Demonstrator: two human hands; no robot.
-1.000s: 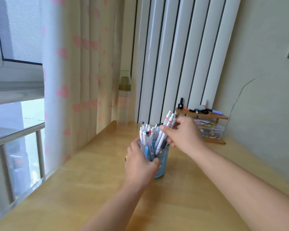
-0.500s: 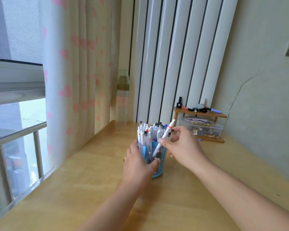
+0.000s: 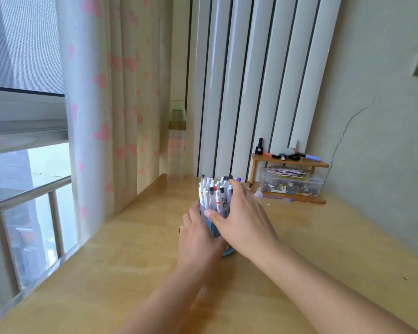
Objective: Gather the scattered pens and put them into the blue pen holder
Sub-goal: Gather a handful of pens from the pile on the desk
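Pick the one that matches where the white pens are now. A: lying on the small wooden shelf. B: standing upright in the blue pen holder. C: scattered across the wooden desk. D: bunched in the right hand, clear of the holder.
B: the white pens stand upright in the blue pen holder, with the left hand and right hand around it.

Both bare forearms reach in from the six o'clock edge toward the twelve o'clock side. The left hand (image 3: 199, 235) wraps around the translucent blue plastic pen holder (image 3: 228, 252) from its nine o'clock side, fingers curled on its wall, a ring on one finger. The right hand (image 3: 243, 219) lies over the holder from three o'clock, fingers extended across the white pens (image 3: 211, 192), thumb pointing toward nine o'clock.
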